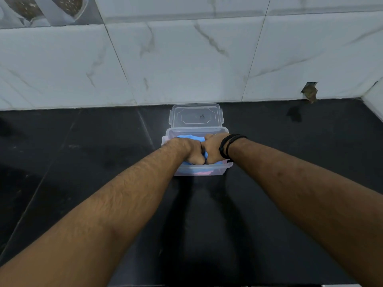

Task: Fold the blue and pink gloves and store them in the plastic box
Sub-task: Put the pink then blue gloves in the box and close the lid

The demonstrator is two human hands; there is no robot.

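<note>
A clear plastic box (217, 171) stands on the black counter near the wall. Both my hands reach down into it side by side. My left hand (191, 151) and my right hand (213, 148) press on the blue glove (191, 138), whose folds show behind and between the knuckles. A strip of the pink glove (202, 173) shows through the box's front wall, under the blue one. My fingertips are hidden inside the box.
The box's clear lid (195, 116) lies flat just behind it, against the marble-tiled wall (186, 59). The dark counter (83, 162) stretches to both sides. A chipped hole (309, 92) marks the wall at the right.
</note>
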